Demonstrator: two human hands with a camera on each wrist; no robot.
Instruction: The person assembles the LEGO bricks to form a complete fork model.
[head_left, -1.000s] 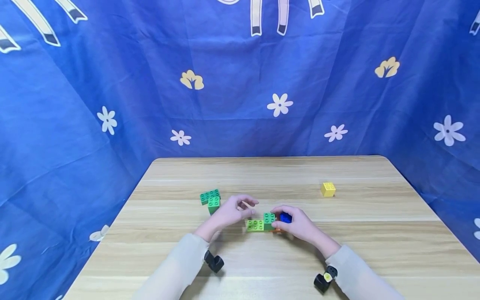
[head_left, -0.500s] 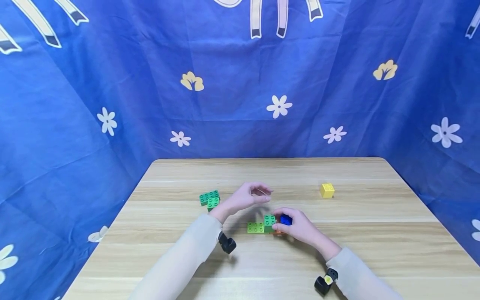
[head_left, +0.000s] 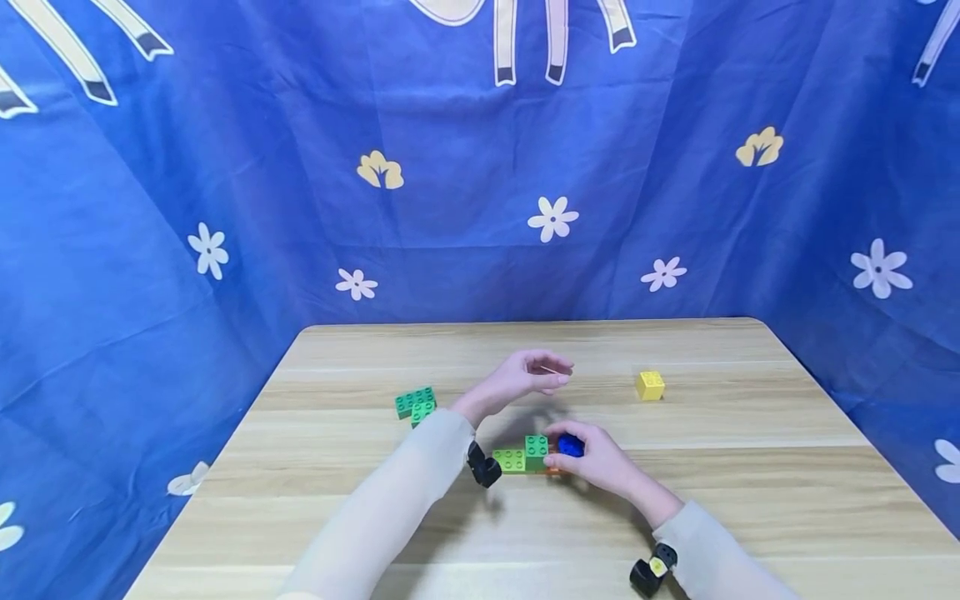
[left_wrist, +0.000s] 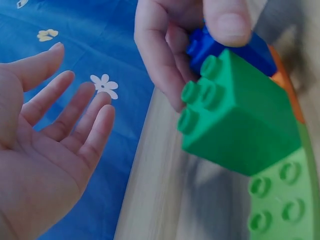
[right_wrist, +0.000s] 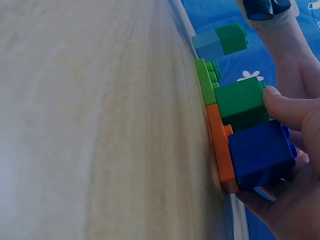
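Observation:
My left hand (head_left: pixel 525 379) is raised above the table beyond the joined toy bricks. Its fingers are relaxed and apart, with nothing in the palm (left_wrist: pixel 45 165) in the left wrist view. With my right hand (head_left: pixel 596 454) I grip the joined bricks, thumb at the green brick (head_left: pixel 536 450) and fingers around the far side by the blue brick (right_wrist: pixel 262 152). The green brick sits where a flat light green brick (head_left: pixel 508 460) meets a flat orange brick (right_wrist: pixel 220 145). On the orange one stands the blue brick, partly hidden by my hand in the head view.
A yellow brick (head_left: pixel 650 386) stands at the back right of the wooden table (head_left: pixel 720 483). Green bricks (head_left: pixel 415 402) lie to the left, partly behind my left sleeve (head_left: pixel 397 508). Blue patterned cloth (head_left: pixel 465 208) hangs around the table.
My left hand has moved away from beside the flat light green brick, going forward and to the right. My right hand stays at the joined bricks. The head view has tilted up slightly.

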